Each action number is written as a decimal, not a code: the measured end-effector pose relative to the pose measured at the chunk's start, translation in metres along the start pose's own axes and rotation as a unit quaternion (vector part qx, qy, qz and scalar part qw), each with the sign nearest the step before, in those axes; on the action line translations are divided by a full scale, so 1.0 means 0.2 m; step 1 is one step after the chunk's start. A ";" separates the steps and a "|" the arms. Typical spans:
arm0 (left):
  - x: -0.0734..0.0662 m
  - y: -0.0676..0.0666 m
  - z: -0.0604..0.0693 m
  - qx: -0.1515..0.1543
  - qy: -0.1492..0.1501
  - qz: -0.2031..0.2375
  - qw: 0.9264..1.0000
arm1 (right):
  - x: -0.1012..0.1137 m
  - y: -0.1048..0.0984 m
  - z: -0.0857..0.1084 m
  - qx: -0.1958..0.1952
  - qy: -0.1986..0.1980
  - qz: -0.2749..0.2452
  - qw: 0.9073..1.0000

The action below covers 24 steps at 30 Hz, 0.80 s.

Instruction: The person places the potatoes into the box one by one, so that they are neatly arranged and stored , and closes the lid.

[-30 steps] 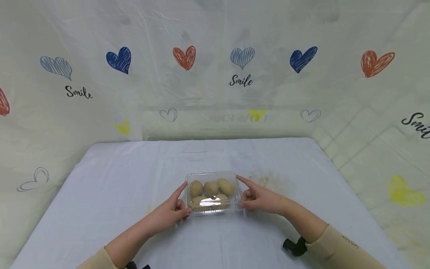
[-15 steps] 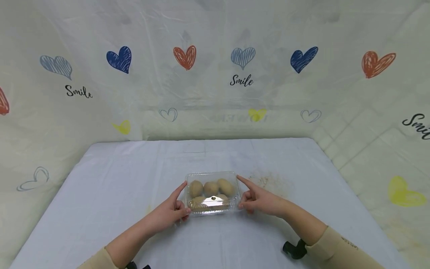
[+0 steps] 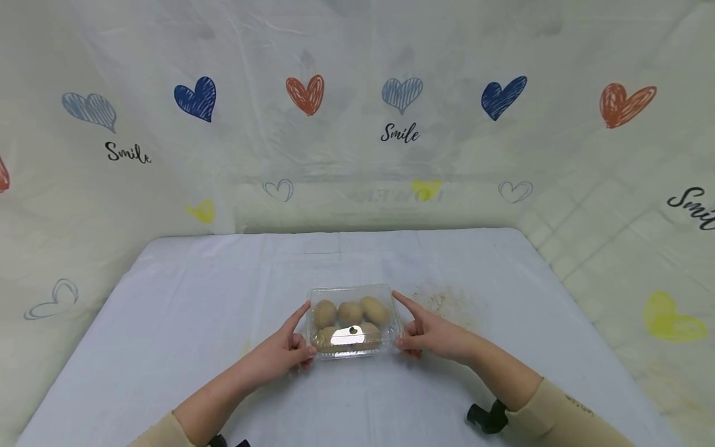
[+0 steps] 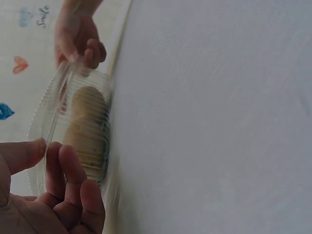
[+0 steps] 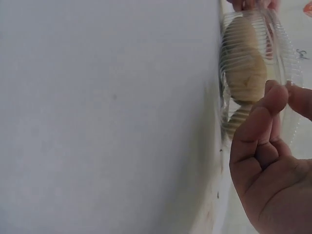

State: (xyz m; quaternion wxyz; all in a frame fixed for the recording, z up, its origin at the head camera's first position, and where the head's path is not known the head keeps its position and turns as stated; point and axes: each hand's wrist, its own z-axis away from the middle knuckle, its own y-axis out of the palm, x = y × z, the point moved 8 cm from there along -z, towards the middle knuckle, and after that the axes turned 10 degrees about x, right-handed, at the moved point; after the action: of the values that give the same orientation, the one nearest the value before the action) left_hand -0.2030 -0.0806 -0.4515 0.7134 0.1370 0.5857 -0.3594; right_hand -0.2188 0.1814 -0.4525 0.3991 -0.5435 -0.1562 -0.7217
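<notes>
A clear plastic clamshell box [image 3: 347, 290] with a ribbed lower wall sits on the white cloth, its lid down. Several tan, oval potatoes [image 3: 350, 313] show through the lid, under a bright glare. My left hand [image 3: 274, 358] pinches the box's left rim near the front corner, with thumb and curled fingers, while the index finger stretches along the side. At the opposite end my right hand [image 3: 438, 335] pinches the rim likewise, its index finger reaching to the far right corner. Both wrist views show thumb and fingers on the rim [image 4: 51, 122].
White cloth [image 3: 223, 298] covers the table, with a brownish smudge [image 3: 444, 302] right of the box. A pale curtain [image 3: 346, 149] printed with hearts and "Smile" rises behind and at both sides. A black device [image 3: 488, 416] sits by the right sleeve.
</notes>
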 end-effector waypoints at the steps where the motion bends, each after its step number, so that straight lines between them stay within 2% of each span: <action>1: 0.00 0.00 0.00 0.000 0.000 -0.001 1.000 | 0.00 0.00 0.00 0.000 -0.001 0.001 1.000; 8: 0.00 -0.01 0.01 -0.002 -0.001 0.001 1.000 | 0.01 0.00 -0.02 0.002 0.000 0.012 1.000; 15: 0.04 -0.03 -0.01 0.004 -0.003 0.014 1.000 | 0.01 -0.01 -0.04 0.012 0.002 0.019 1.000; 24: 0.05 -0.04 0.01 0.005 -0.011 0.022 1.000 | 0.01 -0.04 0.00 0.017 0.000 0.057 0.998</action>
State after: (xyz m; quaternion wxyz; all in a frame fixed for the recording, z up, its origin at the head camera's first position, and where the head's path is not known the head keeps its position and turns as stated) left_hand -0.2069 -0.0915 -0.4580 0.7272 0.1495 0.5725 -0.3481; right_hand -0.2244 0.1845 -0.4484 0.4488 -0.5447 -0.1370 -0.6951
